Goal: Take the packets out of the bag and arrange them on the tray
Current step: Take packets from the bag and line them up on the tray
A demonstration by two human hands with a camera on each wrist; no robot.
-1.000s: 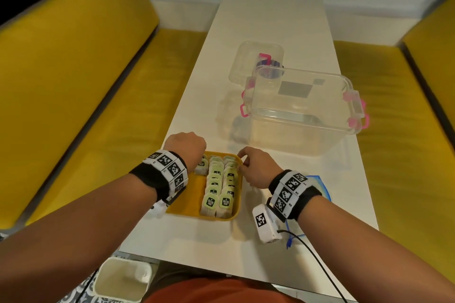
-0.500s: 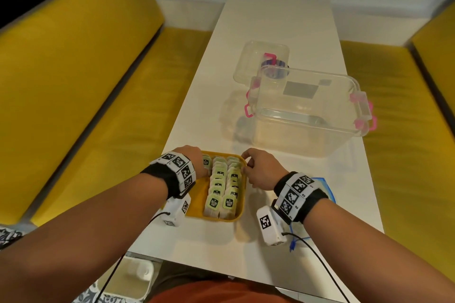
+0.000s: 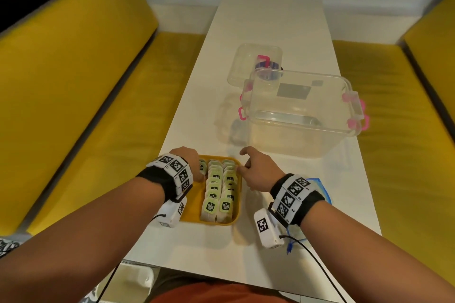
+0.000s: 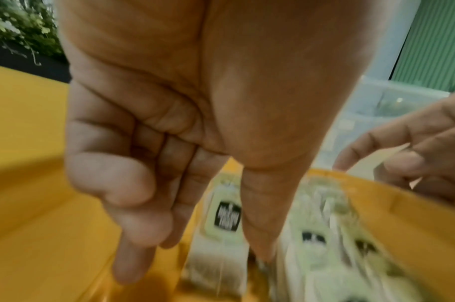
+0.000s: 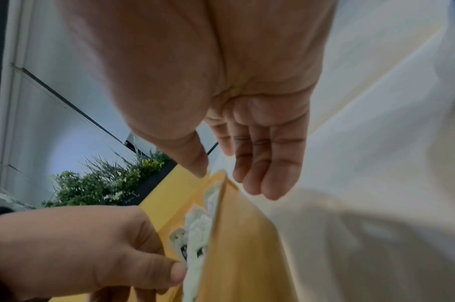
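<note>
A yellow tray (image 3: 192,206) lies at the table's near edge. Two full rows of pale green packets (image 3: 222,194) stand on end in it. My left hand (image 3: 195,168) reaches into the tray's far left part and pinches one more packet (image 4: 226,216) between thumb and fingers, beside the rows. My right hand (image 3: 246,167) hovers at the tray's far right corner with loose fingers (image 5: 270,169); its thumb is near the rim (image 5: 221,177) and it holds nothing. The clear bag (image 3: 320,184) with a blue zip lies flat under my right wrist.
A clear plastic box (image 3: 302,118) with pink clips stands behind the tray to the right. Its lid (image 3: 256,61) lies further back. Yellow benches (image 3: 73,106) run along both sides of the narrow white table (image 3: 266,19).
My left hand has sunk lower into the tray's left side with its packet. My right hand has loosened its fingers and eased slightly off the tray's far right rim.
</note>
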